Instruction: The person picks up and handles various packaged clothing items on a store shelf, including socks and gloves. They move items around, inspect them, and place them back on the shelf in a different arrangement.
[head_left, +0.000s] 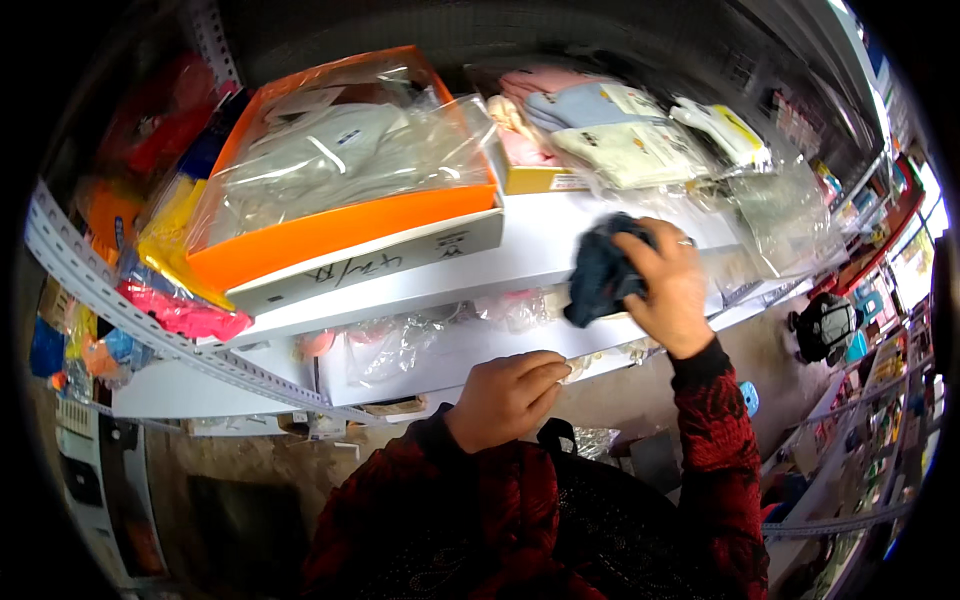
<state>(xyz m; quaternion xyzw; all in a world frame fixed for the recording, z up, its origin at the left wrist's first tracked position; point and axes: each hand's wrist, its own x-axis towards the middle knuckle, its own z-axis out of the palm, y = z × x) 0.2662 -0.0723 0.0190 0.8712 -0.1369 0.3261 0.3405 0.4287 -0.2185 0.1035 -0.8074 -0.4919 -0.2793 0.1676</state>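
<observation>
My right hand [672,285] is closed on a crumpled dark blue cloth [600,272], held over the front of the white shelf [545,235]. My left hand [510,395] is lower, just in front of the shelf edge, its fingers bent and pressed together. Whether anything is pinched in them I cannot make out. Behind the cloth lie folded garments in clear bags, among them a cream one [630,152], a light blue one [590,104] and a pink one [545,80]. To the left stands an open orange box [350,222] with grey garments [340,150] in clear plastic.
Bright plastic packages [185,235] crowd the left end by a perforated metal post [120,285]. A lower shelf [440,370] holds clear bags. A clear plastic bag [790,225] hangs over the right front edge. More stocked racks [860,400] stand across the aisle at right.
</observation>
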